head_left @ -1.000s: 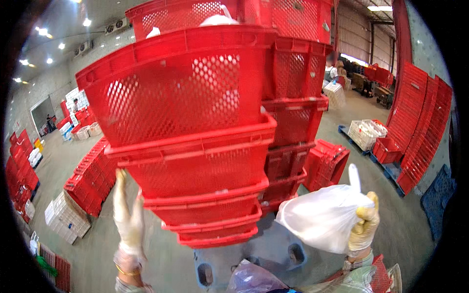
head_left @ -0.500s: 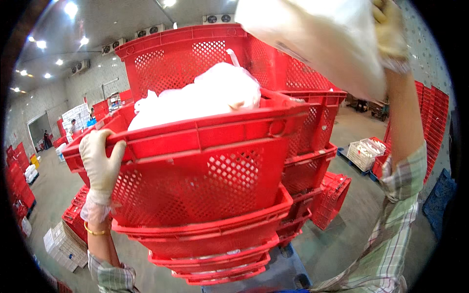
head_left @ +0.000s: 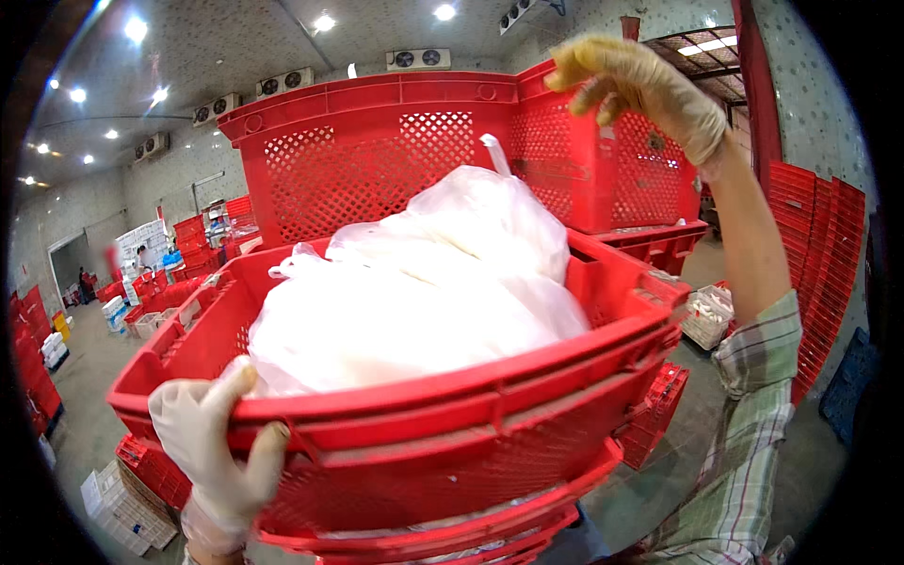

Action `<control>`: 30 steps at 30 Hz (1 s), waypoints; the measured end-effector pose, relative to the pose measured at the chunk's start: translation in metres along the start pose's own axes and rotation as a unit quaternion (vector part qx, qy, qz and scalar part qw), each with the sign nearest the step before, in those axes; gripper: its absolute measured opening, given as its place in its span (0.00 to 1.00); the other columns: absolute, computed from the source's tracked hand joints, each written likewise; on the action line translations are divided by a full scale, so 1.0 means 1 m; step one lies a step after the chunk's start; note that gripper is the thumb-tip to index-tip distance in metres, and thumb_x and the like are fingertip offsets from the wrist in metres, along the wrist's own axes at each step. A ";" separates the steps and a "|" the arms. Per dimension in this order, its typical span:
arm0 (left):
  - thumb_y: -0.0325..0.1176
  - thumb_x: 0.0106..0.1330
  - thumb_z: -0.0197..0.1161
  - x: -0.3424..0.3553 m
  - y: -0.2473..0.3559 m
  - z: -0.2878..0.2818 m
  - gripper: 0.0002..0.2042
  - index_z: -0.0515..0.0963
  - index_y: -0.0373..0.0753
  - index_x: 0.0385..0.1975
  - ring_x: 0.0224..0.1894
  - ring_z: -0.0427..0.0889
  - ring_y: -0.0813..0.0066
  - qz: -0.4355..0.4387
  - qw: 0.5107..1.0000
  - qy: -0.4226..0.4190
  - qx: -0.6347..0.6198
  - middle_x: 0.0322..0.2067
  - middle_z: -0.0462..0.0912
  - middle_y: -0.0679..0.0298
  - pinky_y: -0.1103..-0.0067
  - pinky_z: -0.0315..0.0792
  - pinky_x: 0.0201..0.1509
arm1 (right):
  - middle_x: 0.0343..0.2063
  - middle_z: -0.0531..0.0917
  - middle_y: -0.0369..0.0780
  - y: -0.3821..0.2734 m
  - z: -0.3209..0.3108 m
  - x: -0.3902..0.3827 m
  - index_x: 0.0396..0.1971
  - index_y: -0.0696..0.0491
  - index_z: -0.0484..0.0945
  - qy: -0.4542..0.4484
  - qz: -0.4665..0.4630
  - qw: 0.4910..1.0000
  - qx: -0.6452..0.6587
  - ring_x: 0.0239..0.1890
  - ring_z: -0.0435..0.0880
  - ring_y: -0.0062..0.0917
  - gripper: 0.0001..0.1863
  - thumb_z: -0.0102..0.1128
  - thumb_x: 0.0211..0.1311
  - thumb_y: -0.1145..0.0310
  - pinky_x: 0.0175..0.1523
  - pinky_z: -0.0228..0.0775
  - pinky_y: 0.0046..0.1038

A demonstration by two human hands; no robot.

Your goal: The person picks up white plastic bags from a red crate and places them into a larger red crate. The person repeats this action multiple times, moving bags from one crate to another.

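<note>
A red plastic crate (head_left: 490,414) sits at the top of a stack right in front of me. White plastic bags (head_left: 414,301) with knotted ends fill it; their contents do not show clearly. At the crate's near left corner, my left hand (head_left: 221,443), in a pale glove, is closed round the rim, thumb on the inner side. My right hand (head_left: 645,89), in a yellowish glove, is raised high at the right with nothing in it. Its fingers are apart and loosely bent, in front of another red crate (head_left: 377,160) standing behind.
More red crates (head_left: 810,254) are stacked along the right wall. A white basket (head_left: 708,315) with pale items stands on the floor at the right. White crates (head_left: 127,508) lie low at the left. People and stacked goods are far back left.
My right hand has let go of the white bag it held up and now hangs empty in the air. The bags in the crate show more fully. My left hand stays on the rim.
</note>
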State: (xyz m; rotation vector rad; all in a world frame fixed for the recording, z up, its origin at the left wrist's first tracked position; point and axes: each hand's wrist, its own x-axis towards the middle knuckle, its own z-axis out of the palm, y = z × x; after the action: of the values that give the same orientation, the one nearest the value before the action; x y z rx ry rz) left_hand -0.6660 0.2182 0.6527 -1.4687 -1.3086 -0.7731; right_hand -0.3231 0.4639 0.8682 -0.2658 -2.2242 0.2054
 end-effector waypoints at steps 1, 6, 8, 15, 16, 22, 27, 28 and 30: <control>0.43 0.47 0.67 -0.002 -0.001 0.003 0.26 0.75 0.38 0.48 0.34 0.69 0.62 -0.001 1.000 -0.017 0.005 0.28 0.70 0.62 0.67 0.59 0.45 | 0.45 0.82 0.38 -0.007 0.010 0.015 0.49 0.51 0.78 -0.054 -0.016 0.998 0.035 0.41 0.82 0.21 0.27 0.53 0.62 0.45 0.43 0.75 0.21; 0.57 0.59 0.56 0.001 -0.006 -0.026 0.32 0.73 0.35 0.53 0.35 0.69 0.63 0.015 0.995 -0.074 0.064 0.32 0.73 0.62 0.67 0.59 0.45 | 0.50 0.79 0.46 -0.057 0.139 0.076 0.55 0.57 0.74 -0.309 -0.084 0.940 -0.115 0.51 0.77 0.33 0.37 0.56 0.56 0.41 0.54 0.70 0.31; 0.58 0.59 0.55 -0.003 -0.012 -0.022 0.32 0.73 0.35 0.53 0.35 0.69 0.63 0.026 0.995 -0.070 0.069 0.33 0.73 0.62 0.68 0.60 0.45 | 0.64 0.63 0.52 -0.066 0.183 0.093 0.64 0.62 0.60 -0.411 -0.037 0.879 -0.238 0.68 0.60 0.41 0.48 0.53 0.55 0.36 0.70 0.51 0.29; 0.47 0.46 0.69 0.017 -0.023 -0.011 0.39 0.68 0.32 0.58 0.26 0.78 0.62 0.081 0.995 -0.049 -0.017 0.50 0.78 0.46 0.72 0.70 0.30 | 0.61 0.65 0.58 -0.029 0.299 0.060 0.69 0.62 0.42 -0.514 0.023 0.852 -0.096 0.65 0.64 0.41 0.60 0.67 0.46 0.44 0.68 0.55 0.30; 0.47 0.47 0.69 0.018 -0.021 -0.010 0.38 0.69 0.32 0.58 0.27 0.78 0.63 0.082 0.996 -0.037 -0.012 0.50 0.78 0.46 0.72 0.70 0.31 | 0.60 0.67 0.58 -0.028 0.302 0.061 0.69 0.62 0.40 -0.524 0.051 0.847 -0.072 0.64 0.66 0.41 0.61 0.68 0.44 0.46 0.66 0.58 0.30; 0.49 0.50 0.68 0.018 -0.020 -0.023 0.35 0.71 0.33 0.56 0.32 0.79 0.63 0.078 0.996 -0.040 0.036 0.46 0.80 0.50 0.73 0.70 0.34 | 0.31 0.82 0.48 -0.050 0.335 0.052 0.35 0.56 0.77 -0.343 -0.148 0.922 -0.098 0.38 0.82 0.42 0.21 0.69 0.38 0.62 0.44 0.73 0.37; 0.49 0.53 0.66 0.013 -0.019 -0.002 0.33 0.71 0.31 0.55 0.33 0.80 0.62 0.085 0.996 0.004 -0.013 0.47 0.79 0.48 0.73 0.71 0.35 | 0.28 0.81 0.46 -0.079 0.274 0.059 0.33 0.53 0.77 -0.294 -0.170 0.931 -0.130 0.35 0.82 0.41 0.15 0.67 0.43 0.66 0.42 0.74 0.36; 0.49 0.54 0.65 0.014 -0.020 -0.004 0.33 0.71 0.31 0.55 0.33 0.79 0.62 0.084 0.996 -0.001 -0.010 0.46 0.79 0.49 0.73 0.70 0.36 | 0.28 0.80 0.45 -0.075 0.265 0.081 0.35 0.55 0.76 -0.279 -0.138 0.944 -0.110 0.33 0.81 0.40 0.17 0.68 0.43 0.65 0.41 0.74 0.35; 0.49 0.54 0.65 0.021 -0.021 -0.027 0.32 0.72 0.31 0.54 0.32 0.78 0.64 0.083 0.992 -0.061 0.068 0.45 0.79 0.51 0.73 0.70 0.37 | 0.32 0.83 0.44 -0.066 0.279 0.121 0.40 0.57 0.77 -0.203 -0.137 0.968 0.047 0.37 0.83 0.28 0.20 0.69 0.47 0.64 0.41 0.77 0.28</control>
State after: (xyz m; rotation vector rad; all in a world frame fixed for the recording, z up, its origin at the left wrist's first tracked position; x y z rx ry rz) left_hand -0.6777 0.1986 0.6859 -1.5115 -1.2846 -0.4847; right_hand -0.6236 0.4163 0.8039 0.1523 -2.6151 0.2275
